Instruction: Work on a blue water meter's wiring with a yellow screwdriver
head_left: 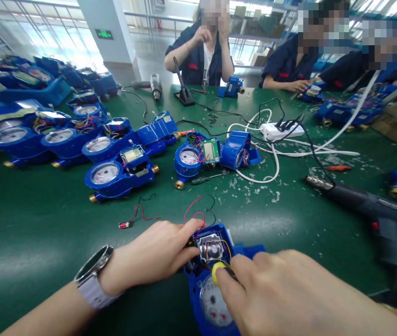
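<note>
A blue water meter (215, 301) lies on the green workbench (40, 228), its wiring (214, 247) exposed, no cover fitted.
Its housing (223, 233) is touched by the left hand (149, 252), grip unclear; a yellow-handled tool (218, 273) is pinched by the right hand (275, 284). Beyond, opened meters (121, 175) lie with circuit boards (131, 155) uncovered.

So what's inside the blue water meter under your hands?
Coloured wires and a metal part show inside the blue water meter; the left hand and right hand cover the rest.
</note>
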### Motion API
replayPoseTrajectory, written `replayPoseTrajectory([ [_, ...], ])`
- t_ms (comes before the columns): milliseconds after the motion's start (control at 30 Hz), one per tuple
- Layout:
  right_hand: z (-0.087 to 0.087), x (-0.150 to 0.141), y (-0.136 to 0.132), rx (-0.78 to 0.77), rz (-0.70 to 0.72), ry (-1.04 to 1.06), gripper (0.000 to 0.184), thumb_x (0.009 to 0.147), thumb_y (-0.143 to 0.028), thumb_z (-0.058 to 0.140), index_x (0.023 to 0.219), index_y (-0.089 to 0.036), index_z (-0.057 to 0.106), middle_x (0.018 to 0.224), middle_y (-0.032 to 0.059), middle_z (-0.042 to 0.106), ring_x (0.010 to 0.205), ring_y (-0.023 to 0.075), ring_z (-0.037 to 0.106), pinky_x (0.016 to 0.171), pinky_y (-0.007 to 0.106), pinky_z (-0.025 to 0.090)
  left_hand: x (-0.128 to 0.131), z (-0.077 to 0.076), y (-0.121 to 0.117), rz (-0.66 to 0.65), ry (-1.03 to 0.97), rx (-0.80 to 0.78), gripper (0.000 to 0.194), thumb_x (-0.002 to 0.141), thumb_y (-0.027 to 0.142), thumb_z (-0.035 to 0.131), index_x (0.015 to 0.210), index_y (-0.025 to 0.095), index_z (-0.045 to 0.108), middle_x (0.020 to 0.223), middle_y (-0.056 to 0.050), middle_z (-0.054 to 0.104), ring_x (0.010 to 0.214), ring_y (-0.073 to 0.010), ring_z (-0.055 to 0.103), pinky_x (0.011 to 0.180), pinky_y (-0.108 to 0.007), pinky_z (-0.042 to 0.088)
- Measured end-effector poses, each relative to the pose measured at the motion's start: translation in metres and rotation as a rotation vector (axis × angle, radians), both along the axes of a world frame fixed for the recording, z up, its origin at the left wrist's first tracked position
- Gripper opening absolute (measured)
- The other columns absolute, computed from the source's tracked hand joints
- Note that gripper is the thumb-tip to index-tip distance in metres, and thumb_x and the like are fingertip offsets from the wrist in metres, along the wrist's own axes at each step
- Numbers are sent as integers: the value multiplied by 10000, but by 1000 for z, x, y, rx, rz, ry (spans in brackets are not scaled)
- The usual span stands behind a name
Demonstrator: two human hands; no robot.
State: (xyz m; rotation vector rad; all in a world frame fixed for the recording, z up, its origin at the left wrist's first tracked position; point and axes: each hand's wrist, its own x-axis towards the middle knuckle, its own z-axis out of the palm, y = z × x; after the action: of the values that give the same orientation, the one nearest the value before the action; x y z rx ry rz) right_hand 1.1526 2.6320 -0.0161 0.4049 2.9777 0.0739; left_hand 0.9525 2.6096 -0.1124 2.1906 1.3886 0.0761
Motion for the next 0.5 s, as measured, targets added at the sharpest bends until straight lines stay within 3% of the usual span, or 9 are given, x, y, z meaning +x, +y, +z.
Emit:
replayPoseTrajectory([
  [100, -8, 15, -9, 74, -21, 95, 140, 746, -168, 684, 862, -209, 617, 712, -22, 641, 490, 150, 527, 366, 293, 296, 2, -5, -3, 23, -147, 14, 332, 952, 277, 515, 1274, 235, 449, 1179, -80, 668, 984, -298, 686, 792, -410, 550],
  [233, -14, 22, -18, 108, -23, 113, 107, 773, -183, 638, 875, -204, 611, 712, -8, 626, 504, 162, 532, 383, 292, 340, 5, -15, -10, 61, -335, 126, 126, 956, 274, 518, 1079, 250, 527, 1342, -49, 576, 1280, -229, 516, 1005, -367, 475],
  [333, -22, 21, -23, 141, -68, 204, 130, 729, -95, 542, 760, -213, 585, 635, 0, 589, 455, 178, 481, 365, 316, 280, 12, -19, -17, 175, -353, 152, 71, 956, 297, 512, 961, 242, 556, 1337, -46, 583, 1293, -223, 501, 1024, -382, 465],
  [433, -27, 21, -25, 217, -129, 330, 156, 686, -75, 499, 681, -219, 556, 565, 6, 552, 410, 188, 428, 361, 335, 231, 22, -20, -23, 242, -342, 139, 132, 963, 287, 495, 1054, 264, 588, 1378, -34, 558, 1263, -220, 531, 1035, -414, 462],
  [500, -26, 26, -25, 200, -104, 298, 127, 733, -103, 509, 742, -206, 583, 621, 14, 589, 446, 187, 472, 376, 326, 274, 28, -19, -24, 254, -328, 133, 180, 959, 279, 503, 1114, 281, 594, 1380, -28, 559, 1261, -226, 536, 1043, -431, 458],
])
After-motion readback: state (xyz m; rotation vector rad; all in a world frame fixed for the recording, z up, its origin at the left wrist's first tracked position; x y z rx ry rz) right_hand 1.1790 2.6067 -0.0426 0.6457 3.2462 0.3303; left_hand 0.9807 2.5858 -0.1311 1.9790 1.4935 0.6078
